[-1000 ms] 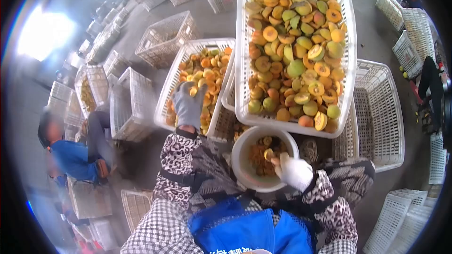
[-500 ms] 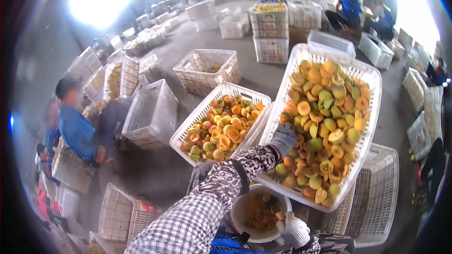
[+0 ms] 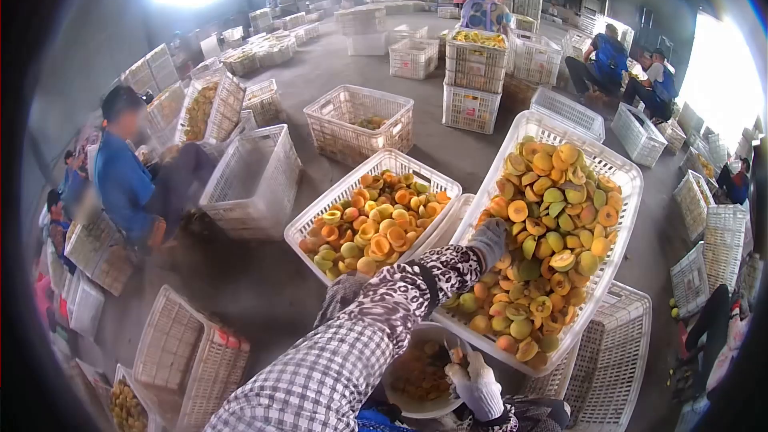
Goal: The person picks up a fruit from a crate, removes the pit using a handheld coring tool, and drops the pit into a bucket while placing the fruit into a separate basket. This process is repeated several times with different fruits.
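Observation:
My left hand (image 3: 490, 242), in a grey glove, reaches into the left side of a white plastic crate (image 3: 634, 192) heaped with apricot halves (image 3: 552, 208). Its fingers curl down among the fruit, and what they grip is hidden. Low in the view, my right hand (image 3: 478, 388) wears a white knitted glove. It is closed round a small tool (image 3: 456, 354) with a thin metal end, partly hidden by the fingers. The tool is over a white bucket (image 3: 400, 396), which holds orange-brown pieces (image 3: 420, 372).
Another crate (image 3: 292, 228) of apricot halves stands to the left of the heaped one. Mesh crates (image 3: 612, 352) sit below it at right, and more (image 3: 360, 124) stand ahead on the grey floor (image 3: 320, 56). A person in blue (image 3: 124, 180) sits at left; others work farther back.
The camera view has shifted, so most things appear displaced. My left hand stays at the fruit in the crate. My right hand remains over the bucket with the tool, now angled differently.

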Tool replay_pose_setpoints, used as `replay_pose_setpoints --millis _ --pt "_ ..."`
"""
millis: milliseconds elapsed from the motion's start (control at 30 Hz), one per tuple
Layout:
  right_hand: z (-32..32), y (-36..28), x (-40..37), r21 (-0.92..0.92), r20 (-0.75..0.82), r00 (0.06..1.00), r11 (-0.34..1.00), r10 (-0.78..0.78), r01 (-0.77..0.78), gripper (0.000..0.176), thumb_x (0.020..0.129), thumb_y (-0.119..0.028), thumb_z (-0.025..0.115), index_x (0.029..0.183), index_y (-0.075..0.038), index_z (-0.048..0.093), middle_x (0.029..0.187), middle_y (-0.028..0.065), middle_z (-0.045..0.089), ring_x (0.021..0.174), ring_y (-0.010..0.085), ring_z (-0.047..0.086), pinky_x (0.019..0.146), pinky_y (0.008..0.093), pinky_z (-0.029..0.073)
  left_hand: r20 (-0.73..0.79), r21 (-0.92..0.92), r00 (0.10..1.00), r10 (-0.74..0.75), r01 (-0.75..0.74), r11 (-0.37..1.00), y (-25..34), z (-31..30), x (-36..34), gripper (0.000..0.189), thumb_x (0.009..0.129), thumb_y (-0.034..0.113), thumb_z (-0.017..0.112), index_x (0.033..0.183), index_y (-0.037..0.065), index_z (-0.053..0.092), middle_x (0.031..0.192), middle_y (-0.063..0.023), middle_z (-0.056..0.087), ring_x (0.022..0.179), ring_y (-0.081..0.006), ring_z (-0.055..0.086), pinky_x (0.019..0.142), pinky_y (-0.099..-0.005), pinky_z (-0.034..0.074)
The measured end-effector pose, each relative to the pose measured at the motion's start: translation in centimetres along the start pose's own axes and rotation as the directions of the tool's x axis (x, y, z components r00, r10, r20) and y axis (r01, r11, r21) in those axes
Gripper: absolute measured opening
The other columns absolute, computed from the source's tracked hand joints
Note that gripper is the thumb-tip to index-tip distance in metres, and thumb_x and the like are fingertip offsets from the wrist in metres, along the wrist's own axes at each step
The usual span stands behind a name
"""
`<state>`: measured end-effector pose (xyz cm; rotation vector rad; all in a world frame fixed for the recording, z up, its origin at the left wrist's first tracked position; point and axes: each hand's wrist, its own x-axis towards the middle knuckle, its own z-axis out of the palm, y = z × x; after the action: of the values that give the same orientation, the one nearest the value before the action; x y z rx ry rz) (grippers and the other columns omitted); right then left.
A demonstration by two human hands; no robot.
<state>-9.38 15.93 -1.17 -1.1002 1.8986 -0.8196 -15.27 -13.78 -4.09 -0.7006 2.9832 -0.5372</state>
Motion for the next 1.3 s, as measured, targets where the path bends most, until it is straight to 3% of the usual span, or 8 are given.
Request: replay_pose_setpoints --millis 200,367,433,533,767,833,1100,1300 --pt "-0.3 1.5 0.0 0.216 -0.114 0.986 0.966 -0.119 0.141 0.029 0.088 -0.025 0.058 0.105 -0.001 0.058 0.075 0.0109 0.067 0.056 0.0278 0.059 0.058 0.0423 0.049 0.069 0.089 0.994 0.088 -0.094 0.992 -0.1 0.1 -0.9 0.028 0.085 0.021 0.054 0.108 0.011 0.068 0.116 -0.0098 0.061 0.094 -0.0274 0.061 0.072 -0.0442 0.046" --pt "-1.6 -1.8 0.5 0.089 -0.315 0.949 0.996 -0.003 0.033 0.03 0.079 -0.019 0.066 0.097 0.003 0.057 0.078 0.0163 0.064 0.07 0.0226 0.063 0.066 0.0346 0.049 -0.048 -0.618 0.989 -0.143 0.083 0.782 -1.5 -2.9 -6.8 0.025 0.08 0.011 0.065 0.105 0.006 0.063 0.106 -0.0114 0.061 0.087 -0.0266 0.065 0.07 -0.0394 0.053" --pt "-2.0 -4.1 0.5 0.28 -0.334 0.943 0.956 0.013 0.086 0.022 0.079 -0.015 0.064 0.091 0.002 0.058 0.073 0.0117 0.061 0.066 0.0196 0.057 0.063 0.0324 0.046 0.342 -0.874 0.914 -0.218 0.225 -0.43 -1.9 -6.3 -10.6 0.022 0.088 0.019 0.059 0.103 0.004 0.063 0.096 -0.0044 0.063 0.086 -0.0175 0.063 0.074 -0.0279 0.052" --pt "-1.6 -4.1 1.8 0.256 -0.327 0.944 0.957 -0.048 0.137 0.023 0.08 -0.015 0.063 0.095 0.001 0.057 0.071 0.0092 0.056 0.065 0.0172 0.052 0.062 0.0302 0.044 0.514 -0.48 0.855 -0.077 0.212 -0.851 -1.7 -6.7 -13.6 0.037 0.079 0.008 0.067 0.113 0.005 0.052 0.11 -0.0083 0.055 0.08 -0.0173 0.062 0.062 -0.0308 0.053" --pt "0.0 -3.6 3.8 -0.027 -0.39 0.888 0.967 -0.244 0.254 0.025 0.084 -0.018 0.064 0.097 0.0 0.053 0.074 0.0243 0.059 0.072 0.0413 0.059 0.064 0.0429 0.048 -0.115 -0.933 0.965 -0.234 -0.185 -0.308 -1.2 -6.4 -17.3 0.042 0.09 -0.001 0.054 0.131 -0.003 0.046 0.117 -0.0161 0.057 0.105 -0.0221 0.061 0.086 -0.0337 0.054" --pt "0.5 -4.0 4.1 -0.014 -0.365 0.929 0.998 -0.068 0.068 0.025 0.084 -0.019 0.064 0.092 -0.001 0.05 0.072 0.0259 0.059 0.071 0.0443 0.06 0.06 0.0464 0.048 0.382 -0.274 0.923 -0.056 0.055 -0.96 -1.3 -5.2 -16.4 0.037 0.093 0.013 0.048 0.124 -0.007 0.051 0.11 -0.0155 0.062 0.095 -0.0284 0.064 0.09 -0.0376 0.054" --pt "2.0 -3.8 5.3 -0.344 -0.45 0.759 0.875 -0.471 0.34 0.022 0.085 -0.018 0.062 0.089 -0.002 0.047 0.063 0.0218 0.057 0.06 0.0415 0.06 0.051 0.0459 0.047 0.307 -0.45 0.952 -0.003 0.143 -0.881 0.2 -4.9 -17.5 0.034 0.096 0.023 0.053 0.118 -0.002 0.051 0.109 -0.0174 0.06 0.102 -0.0289 0.061 0.089 -0.0404 0.053" --pt "2.0 -6.0 5.2 -0.201 -0.312 0.947 0.979 -0.077 0.013 0.019 0.084 -0.015 0.061 0.091 -0.002 0.05 0.067 0.0197 0.059 0.06 0.0383 0.06 0.054 0.0445 0.049 0.463 -0.437 0.877 -0.131 0.097 -0.894 1.2 -8.0 -17.2 0.038 0.099 0.035 0.043 0.102 -0.002 0.054 0.089 -0.0146 0.061 0.08 -0.0242 0.063 0.073 -0.0349 0.054"
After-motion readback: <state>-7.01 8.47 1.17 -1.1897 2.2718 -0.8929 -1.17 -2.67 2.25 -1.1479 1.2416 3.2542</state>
